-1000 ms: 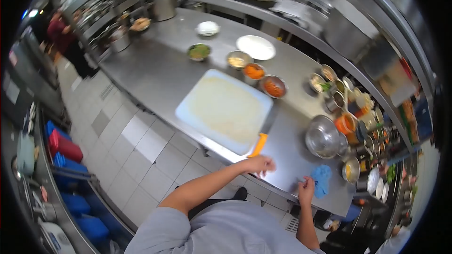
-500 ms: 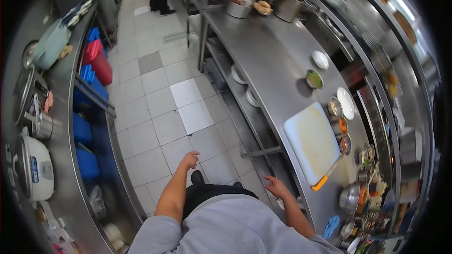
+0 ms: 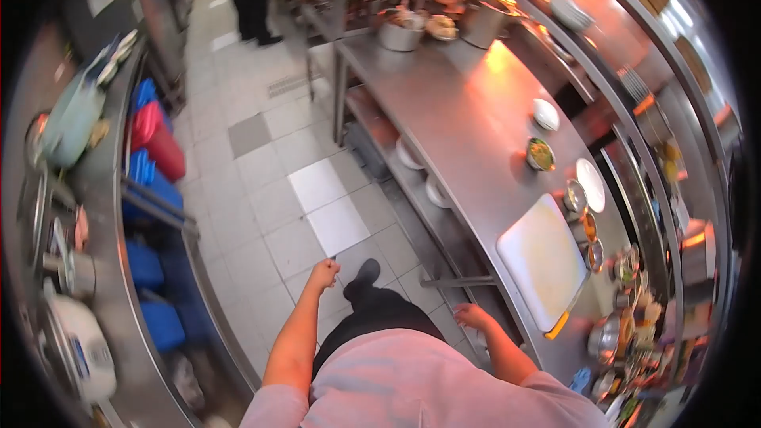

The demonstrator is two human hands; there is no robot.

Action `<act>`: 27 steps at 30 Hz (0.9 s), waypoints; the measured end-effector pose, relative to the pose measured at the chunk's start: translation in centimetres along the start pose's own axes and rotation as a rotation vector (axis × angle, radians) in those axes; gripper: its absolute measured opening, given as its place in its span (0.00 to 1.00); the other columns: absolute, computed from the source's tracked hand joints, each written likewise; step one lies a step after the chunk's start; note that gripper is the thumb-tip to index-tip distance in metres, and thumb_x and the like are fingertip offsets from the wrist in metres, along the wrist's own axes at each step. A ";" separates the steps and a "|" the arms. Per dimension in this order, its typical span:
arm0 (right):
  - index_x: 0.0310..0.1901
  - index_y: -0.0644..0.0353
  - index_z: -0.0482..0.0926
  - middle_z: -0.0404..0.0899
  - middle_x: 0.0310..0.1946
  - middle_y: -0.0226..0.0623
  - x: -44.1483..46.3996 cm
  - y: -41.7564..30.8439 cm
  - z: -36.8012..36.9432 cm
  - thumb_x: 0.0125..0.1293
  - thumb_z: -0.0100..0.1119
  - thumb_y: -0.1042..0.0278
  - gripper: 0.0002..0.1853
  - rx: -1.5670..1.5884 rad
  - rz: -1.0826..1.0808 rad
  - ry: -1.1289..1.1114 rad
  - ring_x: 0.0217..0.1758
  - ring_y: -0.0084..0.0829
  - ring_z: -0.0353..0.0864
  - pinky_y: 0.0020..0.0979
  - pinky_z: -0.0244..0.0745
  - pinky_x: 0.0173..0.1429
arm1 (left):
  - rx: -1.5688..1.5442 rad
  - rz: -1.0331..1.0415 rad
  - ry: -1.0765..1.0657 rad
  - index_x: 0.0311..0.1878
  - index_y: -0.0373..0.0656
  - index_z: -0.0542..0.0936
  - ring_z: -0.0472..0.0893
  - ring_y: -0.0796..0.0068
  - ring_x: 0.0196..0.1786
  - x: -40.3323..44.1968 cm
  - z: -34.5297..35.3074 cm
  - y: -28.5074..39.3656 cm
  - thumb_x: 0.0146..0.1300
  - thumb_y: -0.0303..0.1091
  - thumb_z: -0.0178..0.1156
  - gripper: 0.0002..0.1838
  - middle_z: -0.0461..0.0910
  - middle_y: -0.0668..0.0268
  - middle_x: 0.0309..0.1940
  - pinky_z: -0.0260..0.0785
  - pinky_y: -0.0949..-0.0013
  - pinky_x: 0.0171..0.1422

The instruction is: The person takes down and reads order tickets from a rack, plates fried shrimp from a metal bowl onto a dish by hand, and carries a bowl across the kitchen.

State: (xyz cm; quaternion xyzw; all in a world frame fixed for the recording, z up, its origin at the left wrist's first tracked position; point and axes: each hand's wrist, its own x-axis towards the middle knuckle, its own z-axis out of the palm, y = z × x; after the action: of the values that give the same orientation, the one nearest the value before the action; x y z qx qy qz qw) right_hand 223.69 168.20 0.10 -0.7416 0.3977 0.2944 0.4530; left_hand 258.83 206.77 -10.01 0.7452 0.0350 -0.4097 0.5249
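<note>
Above the tiled floor, my left hand (image 3: 324, 273) hangs in front of my body with its fingers curled in, and nothing shows in it. My right hand (image 3: 473, 315) is held low beside the edge of the steel worktable (image 3: 444, 131), fingers loosely spread and holding nothing. Nearest to it on the table lies a white cutting board (image 3: 539, 257). A knife with a yellow handle (image 3: 558, 325) rests along the board's right side. Just past the board are a small metal bowl (image 3: 575, 196) and a white oval plate (image 3: 590, 185).
A bowl of greens (image 3: 541, 154) and a white bowl (image 3: 545, 114) stand farther along the table, with a pot (image 3: 400, 34) at its far end. On the left, a rice cooker (image 3: 79, 341) sits on a counter above blue bins (image 3: 165, 323). A person (image 3: 247, 0) stands down the aisle.
My body has moved forward, one foot now stepping ahead. My left hand's fingers have curled in more. An orange glow now lights the far table and shelves. The distant person shows more.
</note>
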 end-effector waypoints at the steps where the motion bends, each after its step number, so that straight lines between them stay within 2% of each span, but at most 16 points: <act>1: 0.64 0.58 0.80 0.87 0.42 0.37 1.2 0.6 0.2 0.67 0.68 0.61 0.25 0.018 0.013 -0.022 0.40 0.28 0.87 0.33 0.82 0.42 | 0.013 0.072 0.023 0.48 0.45 0.84 0.80 0.72 0.29 1.1 0.7 1.8 0.72 0.43 0.63 0.12 0.83 0.64 0.36 0.78 0.67 0.31; 3: 0.64 0.57 0.80 0.87 0.42 0.37 4.0 1.0 0.5 0.67 0.68 0.61 0.24 0.071 0.041 -0.009 0.40 0.28 0.87 0.33 0.83 0.41 | 0.092 0.033 -0.112 0.53 0.48 0.84 0.82 0.71 0.33 5.3 1.0 5.1 0.72 0.42 0.62 0.13 0.83 0.64 0.39 0.79 0.65 0.32; 7: 0.62 0.54 0.81 0.87 0.43 0.37 9.1 0.1 0.1 0.67 0.68 0.61 0.23 0.132 0.081 0.014 0.39 0.28 0.87 0.34 0.83 0.39 | 0.219 -0.040 -0.284 0.46 0.43 0.85 0.82 0.72 0.32 10.9 2.2 13.7 0.72 0.50 0.63 0.18 0.83 0.65 0.34 0.78 0.67 0.33; 9: 0.62 0.55 0.81 0.87 0.43 0.37 9.8 -1.3 -0.6 0.67 0.68 0.61 0.23 0.302 0.102 0.067 0.38 0.28 0.87 0.33 0.83 0.38 | 0.315 -0.035 -0.353 0.43 0.40 0.85 0.81 0.74 0.32 14.4 2.7 16.6 0.72 0.54 0.63 0.22 0.83 0.67 0.32 0.77 0.68 0.32; 11: 0.62 0.55 0.80 0.86 0.43 0.37 10.6 -2.5 -1.3 0.67 0.68 0.60 0.23 0.495 0.133 0.142 0.37 0.28 0.87 0.33 0.83 0.37 | 0.461 -0.025 -0.372 0.42 0.40 0.85 0.80 0.75 0.30 17.4 3.6 20.1 0.72 0.51 0.64 0.20 0.83 0.68 0.30 0.77 0.67 0.31; 13: 0.62 0.55 0.80 0.87 0.41 0.38 11.0 -3.0 -1.3 0.65 0.67 0.59 0.24 0.517 0.103 0.202 0.35 0.30 0.87 0.35 0.82 0.33 | 0.413 -0.007 -0.425 0.51 0.39 0.83 0.81 0.71 0.29 22.1 4.1 21.3 0.71 0.47 0.65 0.19 0.84 0.63 0.36 0.78 0.64 0.31; 14: 0.62 0.55 0.80 0.87 0.41 0.38 10.5 -3.2 -0.8 0.65 0.67 0.59 0.24 0.571 0.137 0.237 0.35 0.30 0.87 0.35 0.82 0.33 | 0.458 -0.003 -0.482 0.51 0.39 0.83 0.81 0.71 0.29 23.5 4.6 22.3 0.71 0.47 0.65 0.19 0.84 0.63 0.36 0.78 0.64 0.31; 16: 0.62 0.58 0.80 0.87 0.44 0.39 9.7 -3.7 -0.4 0.66 0.68 0.61 0.24 0.706 0.114 0.354 0.36 0.30 0.88 0.31 0.82 0.33 | 0.483 0.021 -0.463 0.63 0.42 0.77 0.84 0.64 0.32 25.6 5.5 24.7 0.72 0.43 0.64 0.23 0.83 0.58 0.47 0.82 0.59 0.33; 17: 0.62 0.58 0.80 0.87 0.44 0.39 9.6 -3.5 0.1 0.66 0.68 0.61 0.24 0.735 0.135 0.383 0.36 0.30 0.88 0.31 0.82 0.33 | 0.507 0.028 -0.501 0.63 0.42 0.77 0.84 0.64 0.32 27.5 6.3 26.0 0.72 0.43 0.64 0.23 0.83 0.58 0.47 0.82 0.59 0.33; 19: 0.62 0.57 0.81 0.87 0.46 0.40 9.6 -3.5 2.6 0.66 0.68 0.62 0.24 0.695 0.222 0.405 0.37 0.31 0.89 0.33 0.83 0.32 | 0.541 -0.062 -0.495 0.72 0.47 0.68 0.86 0.54 0.38 31.2 7.5 28.0 0.72 0.42 0.63 0.29 0.79 0.54 0.57 0.85 0.52 0.37; 24: 0.63 0.59 0.80 0.88 0.45 0.43 4.5 -5.9 10.3 0.65 0.68 0.64 0.25 1.001 0.458 0.585 0.39 0.33 0.90 0.34 0.84 0.34 | 0.448 -0.087 -0.508 0.76 0.50 0.62 0.86 0.45 0.45 40.5 12.3 31.9 0.73 0.44 0.61 0.32 0.76 0.51 0.61 0.85 0.49 0.39; 26: 0.64 0.60 0.80 0.88 0.44 0.43 1.9 -8.1 13.7 0.65 0.68 0.65 0.25 1.145 0.576 0.653 0.41 0.35 0.90 0.36 0.85 0.37 | 0.430 -0.069 -0.585 0.76 0.47 0.60 0.83 0.39 0.51 43.7 14.4 32.7 0.75 0.53 0.58 0.35 0.71 0.50 0.67 0.85 0.44 0.47; 27: 0.64 0.60 0.80 0.88 0.44 0.43 0.6 -9.6 15.5 0.65 0.67 0.65 0.25 1.205 0.640 0.691 0.41 0.36 0.91 0.36 0.86 0.39 | 0.406 -0.043 -0.594 0.74 0.48 0.64 0.84 0.42 0.48 44.9 15.2 32.7 0.75 0.54 0.57 0.32 0.75 0.50 0.64 0.85 0.45 0.47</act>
State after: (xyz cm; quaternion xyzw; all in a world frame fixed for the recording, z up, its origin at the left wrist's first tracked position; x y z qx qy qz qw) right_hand 231.09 184.66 -2.63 -0.2647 0.8042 -0.1052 0.5216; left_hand 295.55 162.85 -16.11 0.6818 -0.1857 -0.6179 0.3448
